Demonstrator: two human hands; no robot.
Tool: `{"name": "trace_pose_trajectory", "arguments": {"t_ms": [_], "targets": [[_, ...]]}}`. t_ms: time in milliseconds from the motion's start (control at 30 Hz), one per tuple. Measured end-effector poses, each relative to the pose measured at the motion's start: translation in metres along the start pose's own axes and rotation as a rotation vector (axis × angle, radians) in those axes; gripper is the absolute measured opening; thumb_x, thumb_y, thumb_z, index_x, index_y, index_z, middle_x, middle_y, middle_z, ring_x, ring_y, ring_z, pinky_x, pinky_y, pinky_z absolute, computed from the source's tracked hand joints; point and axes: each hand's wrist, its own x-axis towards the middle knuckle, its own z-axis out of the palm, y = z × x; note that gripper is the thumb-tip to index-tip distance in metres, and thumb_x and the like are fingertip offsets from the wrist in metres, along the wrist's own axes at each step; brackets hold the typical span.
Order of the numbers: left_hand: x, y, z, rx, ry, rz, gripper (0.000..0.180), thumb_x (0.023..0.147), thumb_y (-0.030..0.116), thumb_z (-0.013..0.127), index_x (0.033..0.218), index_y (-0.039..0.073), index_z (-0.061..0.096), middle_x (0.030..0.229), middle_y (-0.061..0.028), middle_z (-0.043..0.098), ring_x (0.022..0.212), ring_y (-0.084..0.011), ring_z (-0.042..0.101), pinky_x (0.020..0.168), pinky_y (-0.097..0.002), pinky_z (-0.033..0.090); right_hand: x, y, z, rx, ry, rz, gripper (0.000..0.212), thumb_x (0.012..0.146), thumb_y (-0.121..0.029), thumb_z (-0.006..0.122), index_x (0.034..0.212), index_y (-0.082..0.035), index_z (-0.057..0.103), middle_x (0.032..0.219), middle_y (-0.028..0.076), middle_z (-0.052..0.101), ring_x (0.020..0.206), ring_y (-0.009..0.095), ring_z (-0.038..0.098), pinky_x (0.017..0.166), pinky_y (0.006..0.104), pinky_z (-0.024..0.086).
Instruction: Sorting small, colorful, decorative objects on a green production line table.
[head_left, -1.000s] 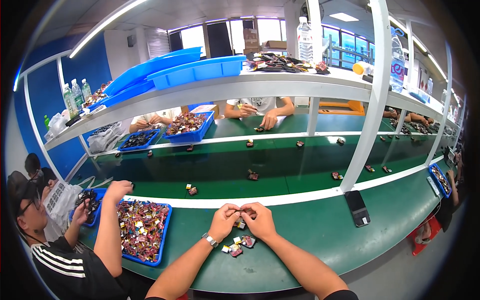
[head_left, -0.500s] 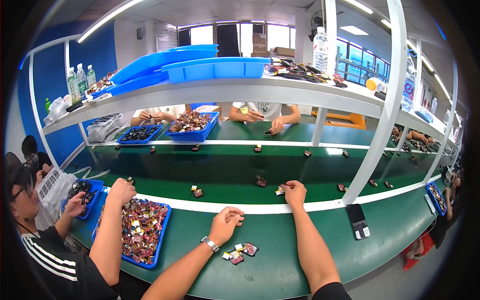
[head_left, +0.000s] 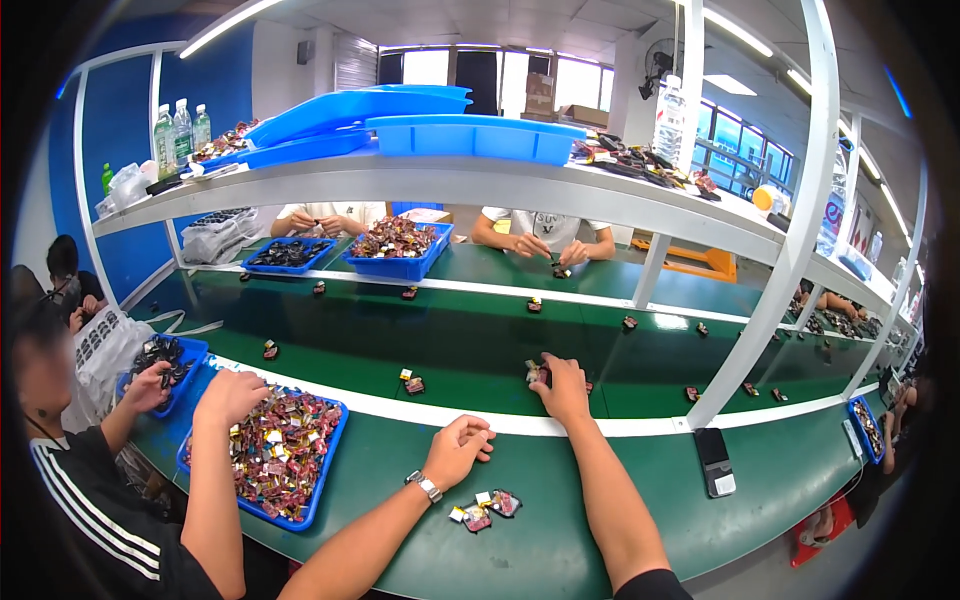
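Module (head_left: 533, 371) at my half-closed right hand (head_left: 564, 388), over green belt (head_left: 470, 345); pinched or not, I can't tell. Left hand (head_left: 456, 451) half-open, nothing visible inside. Light edge grip seems best.

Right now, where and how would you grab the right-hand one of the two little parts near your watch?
Pinch the right-hand part by its dark-rimmed body, probably best from above and the right: it looks flat, nothing touches its right edge, and its white tab sits leftward, close to the other part.
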Motion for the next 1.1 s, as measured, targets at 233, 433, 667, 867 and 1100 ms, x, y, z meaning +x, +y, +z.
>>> {"name": "trace_pose_trajectory", "arguments": {"t_ms": [233,433,667,867,1100], "targets": [[0.01,0.01,-0.028,-0.253,-0.263,-0.194,0.038,0.104,0.031,0.042,0.117,-0.001,0.056,0.104,-0.0121,0.065,0.077,-0.0144,0.061,0.067,-0.0272,0.053,-0.078,-0.08,-0.053,0.43,-0.242,-0.267,0.066,0.069,-0.011,0.081,0.13,-0.008,0.054,0.115,0.009,0.062,0.108,0.028,0.054,0.097,0.0375,0.044],[0.001,0.012,-0.032,-0.233,-0.493,-0.269,0.038,0.103,0.026,0.045,0.131,0.001,0.052,0.112,-0.0085,0.063,0.088,-0.0139,0.062,0.071,-0.0269,0.054,-0.089,-0.101,-0.073,0.431,-0.315,-0.302,0.06,0.073,-0.006,0.077,0.129,-0.008,0.056,0.116,0.009,0.06,0.11,0.028,0.053,0.097,0.0373,0.044],[-0.005,0.016,-0.021,-0.387,-0.353,-0.221,0.036,0.101,0.014,0.047,0.134,0.0,0.048,0.122,-0.0126,0.059,0.108,-0.0224,0.062,0.091,-0.0374,0.056,-0.098,-0.103,-0.065,0.436,-0.1,-0.215,0.04,0.079,-0.005,0.068,0.118,-0.009,0.063,0.111,0.008,0.061,0.104,0.026,0.058,0.09,0.0359,0.049],[-0.003,0.015,-0.015,-0.354,-0.348,-0.192,0.033,0.098,0.009,0.052,0.13,-0.001,0.049,0.122,-0.0121,0.059,0.108,-0.0216,0.062,0.093,-0.0374,0.055,-0.096,-0.101,-0.054,0.346,-0.053,-0.164,0.02,0.079,-0.01,0.073,0.098,-0.009,0.068,0.103,0.005,0.06,0.098,0.024,0.06,0.081,0.0363,0.052],[-0.005,0.017,-0.01,-0.21,-0.337,-0.19,0.032,0.098,0.005,0.051,0.129,0.001,0.05,0.117,-0.0118,0.063,0.107,-0.02,0.064,0.092,-0.0342,0.055,-0.093,-0.088,-0.057,0.348,-0.17,-0.286,0.014,0.078,-0.01,0.073,0.09,-0.01,0.068,0.119,0.007,0.055,0.112,0.029,0.053,0.088,0.0377,0.05]]}}
